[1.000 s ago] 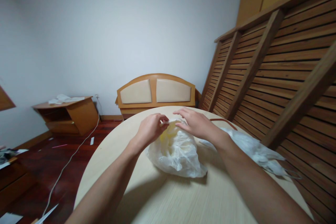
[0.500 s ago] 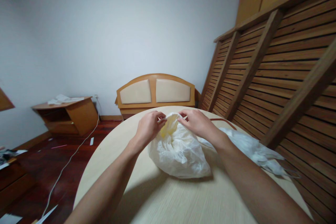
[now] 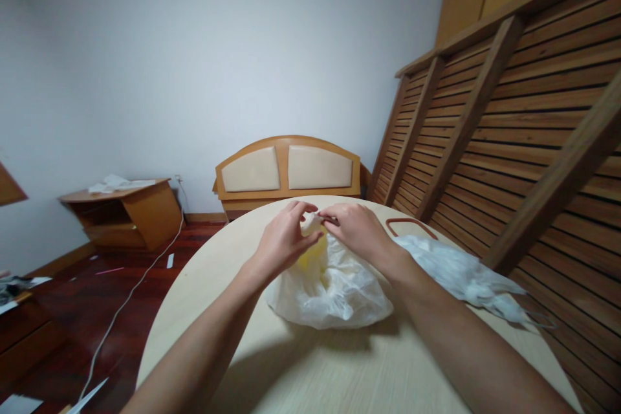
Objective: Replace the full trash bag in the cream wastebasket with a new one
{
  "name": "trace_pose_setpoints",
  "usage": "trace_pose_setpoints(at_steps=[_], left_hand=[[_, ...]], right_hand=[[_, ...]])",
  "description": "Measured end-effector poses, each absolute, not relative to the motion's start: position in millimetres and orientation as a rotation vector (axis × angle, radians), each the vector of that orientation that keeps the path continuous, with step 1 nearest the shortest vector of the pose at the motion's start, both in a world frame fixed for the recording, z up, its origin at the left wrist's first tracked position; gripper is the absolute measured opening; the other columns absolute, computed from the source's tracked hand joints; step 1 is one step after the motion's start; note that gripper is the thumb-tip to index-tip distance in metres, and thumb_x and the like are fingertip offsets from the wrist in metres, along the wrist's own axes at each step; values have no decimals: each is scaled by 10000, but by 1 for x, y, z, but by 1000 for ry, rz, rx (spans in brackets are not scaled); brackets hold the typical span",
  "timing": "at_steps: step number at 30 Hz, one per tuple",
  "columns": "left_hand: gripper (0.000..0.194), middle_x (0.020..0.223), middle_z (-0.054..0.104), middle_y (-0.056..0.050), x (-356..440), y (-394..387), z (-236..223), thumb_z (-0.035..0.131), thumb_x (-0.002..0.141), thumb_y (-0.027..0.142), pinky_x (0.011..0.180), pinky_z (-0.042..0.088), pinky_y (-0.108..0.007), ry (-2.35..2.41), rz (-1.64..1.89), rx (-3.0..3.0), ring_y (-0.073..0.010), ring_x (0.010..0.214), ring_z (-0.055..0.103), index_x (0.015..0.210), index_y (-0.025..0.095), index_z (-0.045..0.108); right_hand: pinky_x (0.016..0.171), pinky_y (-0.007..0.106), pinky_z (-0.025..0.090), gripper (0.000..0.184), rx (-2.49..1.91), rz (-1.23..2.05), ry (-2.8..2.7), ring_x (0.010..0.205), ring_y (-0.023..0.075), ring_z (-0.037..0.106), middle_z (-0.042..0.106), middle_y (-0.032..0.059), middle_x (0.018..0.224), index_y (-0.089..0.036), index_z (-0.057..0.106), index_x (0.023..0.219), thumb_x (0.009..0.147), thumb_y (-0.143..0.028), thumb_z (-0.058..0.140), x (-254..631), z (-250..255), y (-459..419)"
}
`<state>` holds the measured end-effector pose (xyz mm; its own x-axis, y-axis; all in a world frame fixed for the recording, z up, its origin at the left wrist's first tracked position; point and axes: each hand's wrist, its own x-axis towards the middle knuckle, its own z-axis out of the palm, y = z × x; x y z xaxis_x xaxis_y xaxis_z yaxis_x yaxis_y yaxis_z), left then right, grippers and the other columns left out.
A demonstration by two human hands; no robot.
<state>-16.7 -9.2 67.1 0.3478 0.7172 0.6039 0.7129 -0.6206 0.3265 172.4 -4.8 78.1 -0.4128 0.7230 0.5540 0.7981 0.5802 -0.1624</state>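
Note:
A white plastic bag (image 3: 334, 301) rests crumpled on the round pale wooden table (image 3: 194, 310), with something yellow (image 3: 313, 259) showing at its opening. At the far side of the opening, my right hand (image 3: 356, 223) pinches the gathered rim. Just left of it, my left hand (image 3: 286, 236) has its thumb and fingers apart around the rim, the thumb pointing toward my right hand. What else lies inside the bag is hidden by its folds.
Clear plastic bags (image 3: 460, 275) lie at the table's right, beside a brown curved handle or strap (image 3: 412, 223). A slatted wooden frame (image 3: 485, 123) leans along the right. Beyond the table stands a padded headboard (image 3: 291, 168). A white cable (image 3: 140, 284) crosses the floor at left.
The bag's raised rim has been drawn together and sits lower. My left hand has spread thumb from fingers and moved slightly right; my right hand has shifted a little left.

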Motion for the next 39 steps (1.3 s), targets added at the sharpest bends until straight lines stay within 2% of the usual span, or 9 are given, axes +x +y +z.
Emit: trace_pose_setpoints(at_steps=[3,6,13,17,21,25,27,31,39], left_hand=[[218,1048,718,-29,-12,-10,69,691,872,267,703,471,-267,1413,1194,2573,-178,815,664,1084,233,649],[115,943,740,-18,-13,-8,69,667,888,215,682,454,-263,1467,1178,2566,-167,750,656,1003,221,673],[156,958,752,-31,-20,-7,69,651,842,110,681,447,-259,1599,1199,2497,-172,768,663,966,199,682],[129,921,741,-28,-21,-7,71,641,848,118,679,449,-261,1624,1204,2467,-174,766,657,943,195,682],[162,970,726,-33,-22,-10,73,641,846,116,719,474,-281,1656,1158,2470,-186,803,660,981,197,678],[352,1190,664,-73,-19,-14,75,744,810,204,828,505,-323,1614,1136,2585,-239,1018,654,1149,213,652],[315,1183,675,-61,-17,-15,76,743,832,246,873,501,-326,1561,1132,2653,-247,1075,642,1137,233,668],[69,976,747,-23,-18,-11,75,683,894,264,797,488,-283,1572,1050,2659,-206,908,684,936,235,729],[105,946,781,-19,-24,-7,74,691,887,275,647,425,-244,1627,1030,2568,-178,763,690,972,229,734]], right_hand=[[757,281,454,137,-1173,-179,-2243,888,216,702,777,41,954,-234,745,969,916,-210,620,168,76,-5],[762,280,467,132,-1130,-97,-2167,865,200,695,758,52,975,-200,686,1034,911,-208,639,166,75,-6],[933,357,489,453,-1214,-56,-2186,1132,261,642,662,116,1263,-180,580,1220,822,-290,765,172,79,-17],[904,321,476,255,-1323,-93,-2249,1061,237,673,715,96,1150,-190,627,1147,894,-166,631,174,74,-14],[820,291,457,273,-1371,-170,-2270,1011,236,686,747,81,1070,-195,665,1079,863,-62,563,174,69,-7],[784,280,439,246,-1315,-193,-2291,971,223,682,748,77,1039,-191,686,1031,846,-64,585,172,69,-4],[769,275,435,229,-1250,-171,-2303,937,210,680,748,67,1017,-193,695,1022,847,-78,605,171,71,-5],[779,259,435,193,-1165,-91,-2317,906,188,675,751,58,1001,-194,716,988,846,-93,634,171,75,-7],[705,271,433,158,-1351,-70,-2372,818,210,698,769,74,862,-199,762,863,924,-231,620,179,80,-12]])
